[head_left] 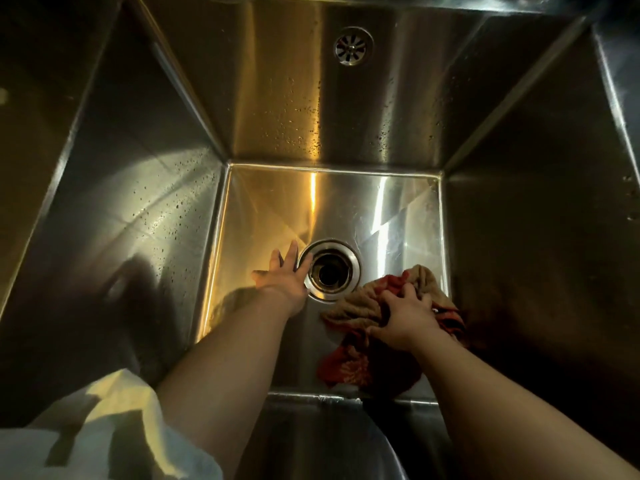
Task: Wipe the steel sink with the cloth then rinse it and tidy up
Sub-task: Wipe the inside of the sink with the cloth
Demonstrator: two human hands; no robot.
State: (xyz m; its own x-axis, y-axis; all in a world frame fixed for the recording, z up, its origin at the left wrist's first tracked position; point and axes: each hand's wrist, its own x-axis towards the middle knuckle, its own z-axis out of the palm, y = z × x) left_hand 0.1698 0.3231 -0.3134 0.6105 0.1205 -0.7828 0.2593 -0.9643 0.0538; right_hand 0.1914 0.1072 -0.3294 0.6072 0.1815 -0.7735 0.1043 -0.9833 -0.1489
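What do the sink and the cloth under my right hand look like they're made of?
The sink: apparently brushed stainless steel, given streaky bright glare and welded seams. The cloth: seemingly soft terry-like fabric, tan and red, bunched in folds under the right hand; exact fibre can't be told.

Single head-worn wide-angle view, looking steeply down into the steel sink [294, 109], close over its near wall

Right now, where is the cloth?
In the head view, the cloth lies at the right of the sink floor, beside the drain, gripped under the right hand.
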